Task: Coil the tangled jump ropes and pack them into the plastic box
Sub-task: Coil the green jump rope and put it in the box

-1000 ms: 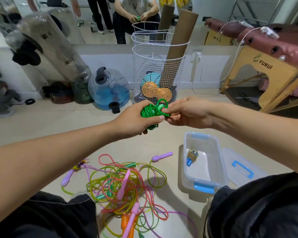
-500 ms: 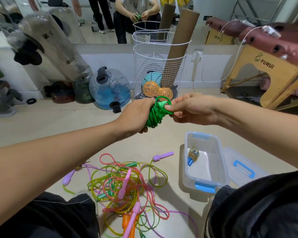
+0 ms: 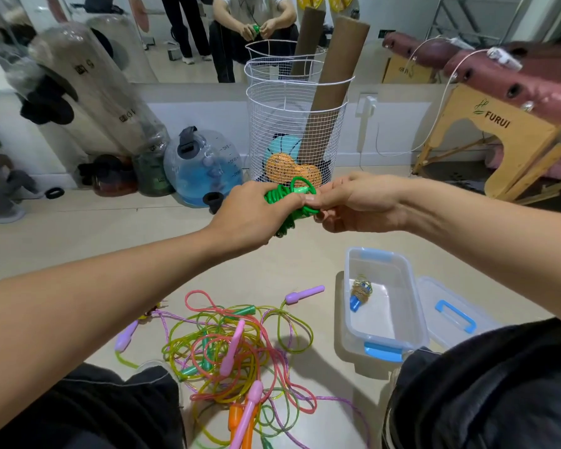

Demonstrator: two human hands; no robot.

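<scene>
a: left hand point(image 3: 253, 215) is gripping the green rope point(image 3: 280, 197) coil, held above the floor; right hand point(image 3: 353, 202) fingers are pinching its loose loop.
b: advising keeping tension while tucking; plastic box point(image 3: 415, 306) is waiting open.

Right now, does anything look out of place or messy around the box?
Nothing is spilled or damaged. The ropes on the floor left of the box are one tangled heap. The lid lies off, beside the box. Both hands grip the green rope.
</scene>
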